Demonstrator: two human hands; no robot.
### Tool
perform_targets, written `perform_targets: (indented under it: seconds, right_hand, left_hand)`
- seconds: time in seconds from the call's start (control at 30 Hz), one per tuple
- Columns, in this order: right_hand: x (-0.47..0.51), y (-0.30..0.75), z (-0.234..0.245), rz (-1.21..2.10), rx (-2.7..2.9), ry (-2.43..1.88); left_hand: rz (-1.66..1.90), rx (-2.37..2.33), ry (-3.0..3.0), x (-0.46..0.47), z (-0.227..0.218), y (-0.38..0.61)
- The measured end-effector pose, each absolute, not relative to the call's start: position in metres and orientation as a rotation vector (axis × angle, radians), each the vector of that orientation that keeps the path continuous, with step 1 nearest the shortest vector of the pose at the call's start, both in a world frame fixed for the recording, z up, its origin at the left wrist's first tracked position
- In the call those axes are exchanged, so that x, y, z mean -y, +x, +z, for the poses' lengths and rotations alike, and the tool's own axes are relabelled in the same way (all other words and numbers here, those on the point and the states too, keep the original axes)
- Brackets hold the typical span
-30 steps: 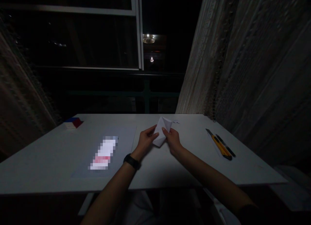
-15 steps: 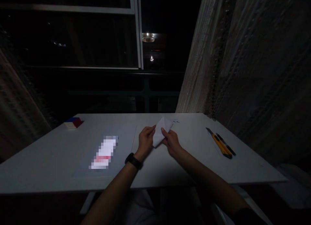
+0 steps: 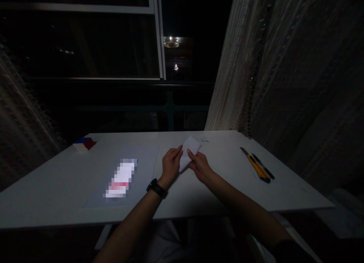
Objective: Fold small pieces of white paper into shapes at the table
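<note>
A folded sheet of white paper (image 3: 191,144) is held above the middle of the white table, tilted with one corner pointing away from me. My left hand (image 3: 171,162) grips its left edge, fingers closed against it; a dark watch is on that wrist. My right hand (image 3: 200,164) pinches the lower right side, thumb on top of the paper and the other fingers beneath. The underside of the paper and some fingertips are hidden.
On the left, a phone-like bright pixelated rectangle (image 3: 121,178) lies on a pale sheet (image 3: 148,160). A colored puzzle cube (image 3: 84,144) stands at the back left. To the right lie a yellow utility knife (image 3: 258,167) and a black pen (image 3: 264,166). Small dark scraps (image 3: 205,140) lie behind the paper.
The paper's visible upper face looks flatter, and my right thumb has slid slightly left on it. Both hands keep their hold. The whole view has shifted a little.
</note>
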State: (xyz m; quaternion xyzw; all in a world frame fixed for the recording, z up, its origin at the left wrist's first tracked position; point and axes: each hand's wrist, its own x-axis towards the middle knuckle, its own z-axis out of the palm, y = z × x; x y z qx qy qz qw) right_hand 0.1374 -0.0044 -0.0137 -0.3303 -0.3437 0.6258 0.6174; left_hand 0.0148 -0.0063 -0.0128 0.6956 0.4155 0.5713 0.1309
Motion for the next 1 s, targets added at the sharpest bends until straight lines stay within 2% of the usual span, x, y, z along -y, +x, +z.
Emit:
perform_targets:
  seconds: [0.67, 1.0]
  right_hand:
    - [0.009, 0.139, -0.009, 1.464, 0.818, -0.742]
    - [0.004, 0.146, 0.0, 1.263, 0.853, -0.763]
  left_hand:
    - [1.699, -1.187, 1.997, 0.006, -0.015, 0.014]
    - [1.736, -1.167, 2.01, 0.008, -0.014, 0.014]
